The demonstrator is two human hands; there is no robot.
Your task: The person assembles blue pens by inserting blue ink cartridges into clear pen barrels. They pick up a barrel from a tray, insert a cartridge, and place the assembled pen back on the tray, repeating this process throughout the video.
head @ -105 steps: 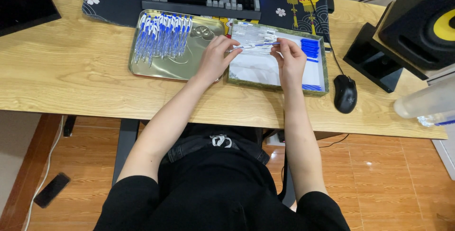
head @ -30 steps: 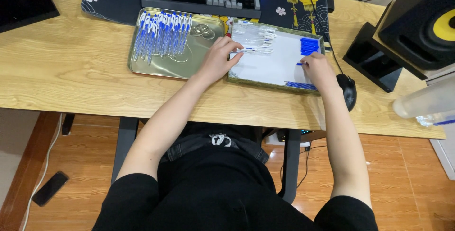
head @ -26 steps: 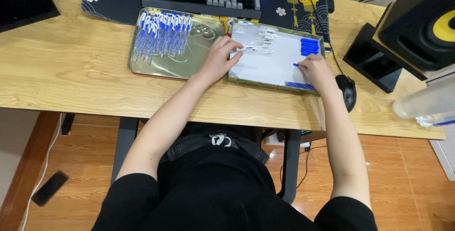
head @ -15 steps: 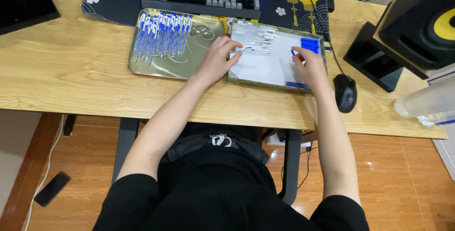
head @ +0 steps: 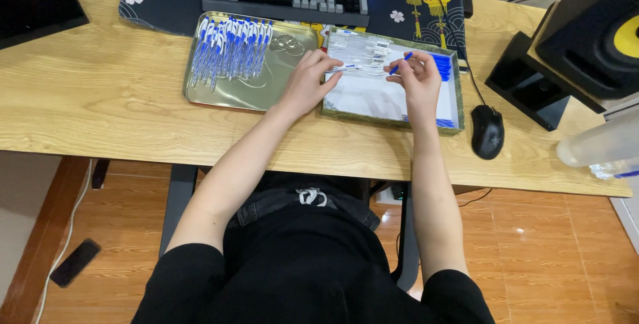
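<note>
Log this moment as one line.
left hand: holds clear pen barrel | right hand: pinches blue pen part | both over box | gold tray: row of pens

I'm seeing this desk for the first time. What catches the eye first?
A row of blue-capped pens lies in a gold tray at centre. Right of it, over a shallow box, the left hand and right hand hold small pen parts.
</note>
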